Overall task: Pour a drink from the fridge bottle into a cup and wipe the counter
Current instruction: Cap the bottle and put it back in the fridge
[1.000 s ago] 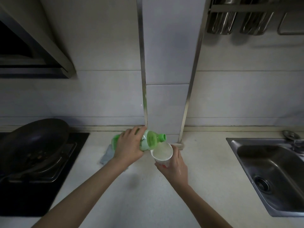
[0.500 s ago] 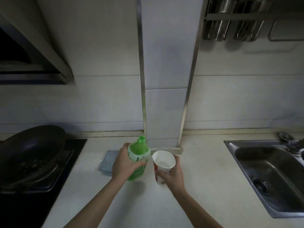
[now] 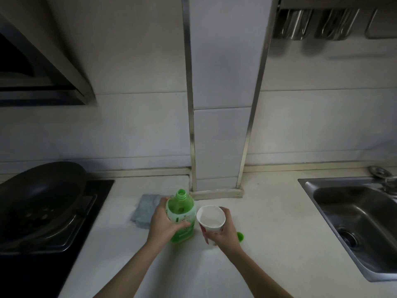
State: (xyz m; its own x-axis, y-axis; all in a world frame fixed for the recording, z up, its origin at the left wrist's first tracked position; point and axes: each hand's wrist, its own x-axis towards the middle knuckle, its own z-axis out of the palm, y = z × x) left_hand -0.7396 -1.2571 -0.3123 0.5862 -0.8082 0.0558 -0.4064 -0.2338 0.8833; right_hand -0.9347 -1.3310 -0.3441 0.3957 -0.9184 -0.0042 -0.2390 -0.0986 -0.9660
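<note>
**Grips.** The left grip [image 3: 165,222] is closed round the body of the green bottle [image 3: 181,214]. The fingers curl across the label at the front and the thumb sits on the far side near the shoulder. The right grip [image 3: 225,231] is closed round the lower wall of the white paper cup [image 3: 211,218], with fingers wrapped from the right and behind.

**Task items.** The bottle stands upright and uncapped, its open mouth facing up. Its base appears to be down on the table [image 3: 268,222]. The cup is just right of the bottle, almost touching it, with its mouth upward and red print on its side. The inside shows pale; the fill level cannot be told. Whether the cup's base rests on the table cannot be told, as the hand covers it. A green cap [image 3: 240,236] lies on the table just beyond the right grip, partly hidden by it. A blue-grey cloth [image 3: 148,210] lies flat on the table behind the left grip, left of the bottle.

**Surroundings.** A dark pan [image 3: 40,190] sits on the black hob [image 3: 53,244] at the left. A steel sink [image 3: 354,222] is set into the table at the right, with a tap [image 3: 386,183] at its far edge. A tiled pillar [image 3: 221,104] with metal edge strips rises behind the bottle. A rack [image 3: 311,24] of metal holders hangs upper right and a hood [image 3: 53,61] upper left.
</note>
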